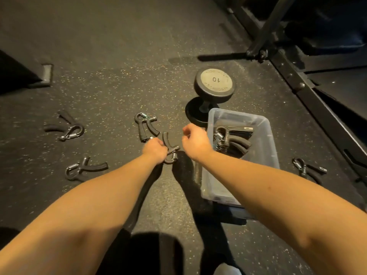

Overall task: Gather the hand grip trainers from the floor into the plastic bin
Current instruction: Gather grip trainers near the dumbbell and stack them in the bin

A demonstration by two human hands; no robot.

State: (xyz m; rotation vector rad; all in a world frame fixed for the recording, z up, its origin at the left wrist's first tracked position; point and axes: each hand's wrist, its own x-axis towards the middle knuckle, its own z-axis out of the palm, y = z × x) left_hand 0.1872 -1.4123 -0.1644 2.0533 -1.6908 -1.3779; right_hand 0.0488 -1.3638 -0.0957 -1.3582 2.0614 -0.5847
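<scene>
The left hand [155,149] has its grip closed on the held trainer [170,148], fingers wrapped over one handle. It lies low over the speckled rubber floor [111,80], just left of the plastic bin [273,155]; whether it is lifted or touching the floor cannot be told. Its long axis runs away from the person, the free curved handle pointing to the far side and the spring end toward the near side. The gripped handle is hidden under the fingers. The right hand [195,140] hovers beside the bin's left wall, back up, its grip loose with fingers half curled and nothing seen in them. The bin's long axis also runs near to far; the trainers in the bin [231,138] are piled with handles pointing right, and their number is hard to make out. Another trainer [146,126] lies just beyond the left knuckles, spring end far. The far-left trainer [66,127] and near-left trainer [84,169] lie well apart from the bin, and the right-side trainer [307,170] rests past its right wall, partly in shadow. A dumbbell [214,82] stands behind the bin; its end cap reads "10" upside down, the ring lettering too blurred to read.
</scene>
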